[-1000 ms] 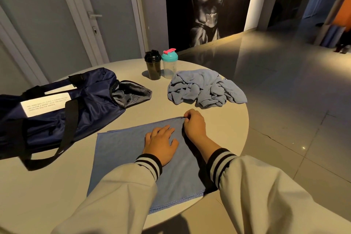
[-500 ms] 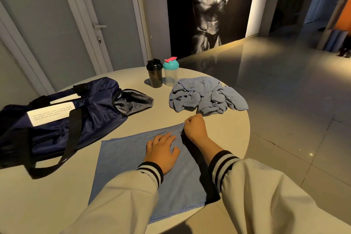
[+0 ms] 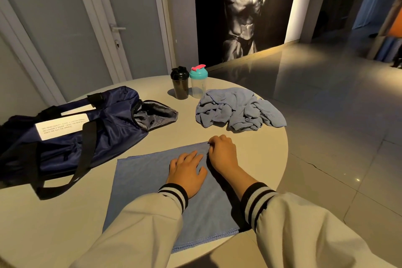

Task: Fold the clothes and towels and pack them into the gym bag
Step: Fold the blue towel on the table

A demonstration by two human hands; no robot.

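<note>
A blue towel (image 3: 143, 183) lies spread flat on the round table (image 3: 65, 213), in front of me. My left hand (image 3: 187, 172) presses flat on its middle, fingers straight. My right hand (image 3: 223, 152) pinches the towel's far right corner with curled fingers. A crumpled blue-grey garment (image 3: 237, 109) lies in a heap at the table's far right. The navy gym bag (image 3: 74, 132) lies on its side at the left, its end open toward the middle, black strap hanging over the front.
Two shaker bottles stand at the table's far edge, a black one (image 3: 180, 84) and a clear one with a teal lid (image 3: 198, 82). The table's right edge (image 3: 285, 159) drops to a tiled floor. Doors stand behind the table.
Both hands keep their place on the towel; only the camera has tilted up a little, so everything sits lower in view.
</note>
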